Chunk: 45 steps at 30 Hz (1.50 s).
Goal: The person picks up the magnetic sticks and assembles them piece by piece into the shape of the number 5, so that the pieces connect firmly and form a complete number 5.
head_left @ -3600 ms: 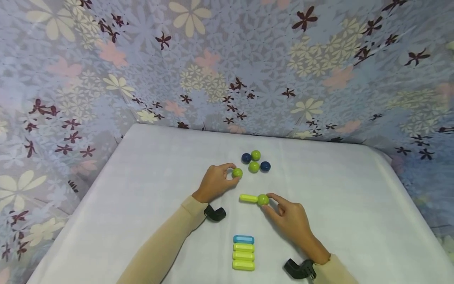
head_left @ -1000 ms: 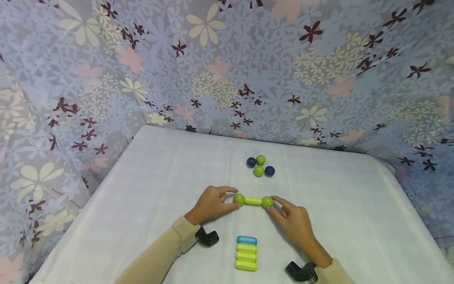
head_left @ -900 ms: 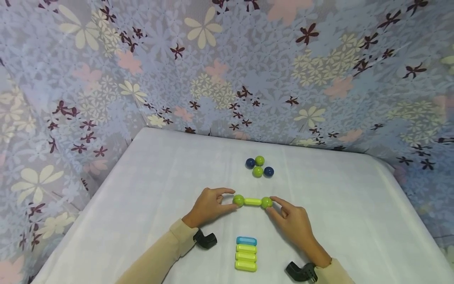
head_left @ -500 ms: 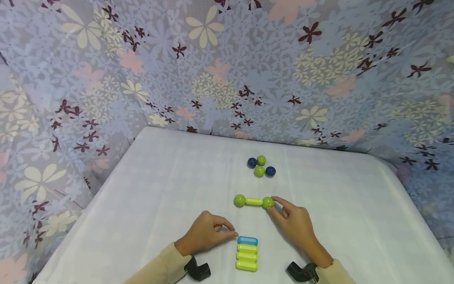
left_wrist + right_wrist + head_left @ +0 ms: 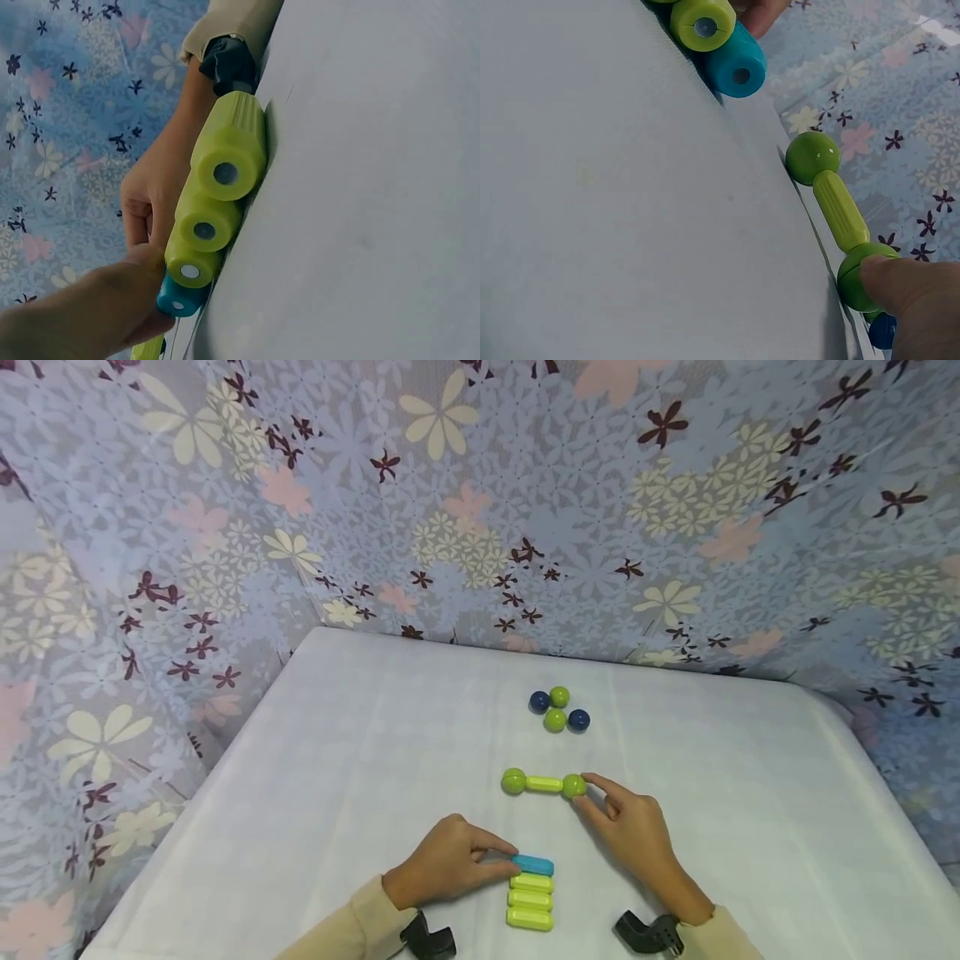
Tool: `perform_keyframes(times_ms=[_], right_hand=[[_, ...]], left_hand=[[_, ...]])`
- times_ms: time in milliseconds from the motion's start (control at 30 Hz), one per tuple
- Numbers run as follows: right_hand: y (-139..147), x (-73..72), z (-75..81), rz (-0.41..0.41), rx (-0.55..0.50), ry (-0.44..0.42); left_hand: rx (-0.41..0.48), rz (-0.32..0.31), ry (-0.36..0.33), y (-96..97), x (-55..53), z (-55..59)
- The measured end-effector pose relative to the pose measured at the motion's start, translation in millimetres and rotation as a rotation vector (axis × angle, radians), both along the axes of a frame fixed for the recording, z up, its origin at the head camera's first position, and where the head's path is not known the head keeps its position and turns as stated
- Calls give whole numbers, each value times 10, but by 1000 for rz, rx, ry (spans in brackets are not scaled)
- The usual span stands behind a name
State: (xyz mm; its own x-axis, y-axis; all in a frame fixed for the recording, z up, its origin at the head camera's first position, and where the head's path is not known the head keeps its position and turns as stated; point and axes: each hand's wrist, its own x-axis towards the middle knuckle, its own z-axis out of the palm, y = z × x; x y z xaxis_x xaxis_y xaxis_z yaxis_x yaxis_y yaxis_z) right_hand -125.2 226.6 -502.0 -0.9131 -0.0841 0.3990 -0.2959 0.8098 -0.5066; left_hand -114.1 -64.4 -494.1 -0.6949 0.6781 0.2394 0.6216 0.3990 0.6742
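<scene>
At the near middle of the table my left hand point(image 5: 450, 862) pinches the left end of a blue rod point(image 5: 536, 865) between thumb and finger. Below that rod, several yellow-green rods point(image 5: 531, 900) lie side by side; round silvery discs show in their ends in the left wrist view. Farther off, a yellow-green rod point(image 5: 544, 784) joins two green balls into a dumbbell shape. Its left ball point(image 5: 513, 781) is untouched. Around the right ball point(image 5: 855, 281), the thumb and finger of my right hand point(image 5: 636, 831) are pinched.
Two dark blue balls point(image 5: 540, 702) and two green balls point(image 5: 555, 720) sit in a loose group farther back. A white cloth point(image 5: 375, 735) covers the table, and a flowered curtain point(image 5: 480, 510) hangs behind it.
My left hand brought a green ball to the rod's left end, let it go, moved toward me and took hold of the blue rod. My right hand has stayed on its ball.
</scene>
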Motion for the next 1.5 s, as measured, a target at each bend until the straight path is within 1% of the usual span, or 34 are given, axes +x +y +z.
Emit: perform_keyframes(times_ms=[167,333,467,567,633,700,800,867,967,1033,1167,1233,1333,1500], right_hand=[[-6,-12,7,2,-8,-3],[-4,-5,11,-1,-7,-11],[0,-8,6,-2,4,-11],[16,-8,12,-1,1,2],[24,-7,16,2,-9,8],[21,-6,17,11,-19,6],[9,-5,19,19,-28,-9],[2,-2,20,19,-29,-15],[2,-9,21,13,-25,-14],[-1,-17,16,16,-27,-7],[-16,-35,-4,35,-33,3],[-24,-30,-3,40,-35,-3],[-27,-11,15,32,-25,-11],[1,8,36,30,-12,3]], left_hand=[[-61,21,63,26,-19,0],[-86,22,94,51,-12,-11],[-90,21,129,65,-6,-22],[-57,36,116,74,-9,-29],[-9,70,83,68,-19,-37],[60,123,36,42,-29,-45],[146,199,7,-7,-50,-56],[172,237,5,-38,-65,-63],[185,286,25,-68,-89,-61],[185,323,57,-89,-98,-56],[155,411,123,-125,-97,-32],[144,441,138,-128,-94,-35],[143,458,163,-109,-99,-46],[139,449,184,-40,-114,-64]])
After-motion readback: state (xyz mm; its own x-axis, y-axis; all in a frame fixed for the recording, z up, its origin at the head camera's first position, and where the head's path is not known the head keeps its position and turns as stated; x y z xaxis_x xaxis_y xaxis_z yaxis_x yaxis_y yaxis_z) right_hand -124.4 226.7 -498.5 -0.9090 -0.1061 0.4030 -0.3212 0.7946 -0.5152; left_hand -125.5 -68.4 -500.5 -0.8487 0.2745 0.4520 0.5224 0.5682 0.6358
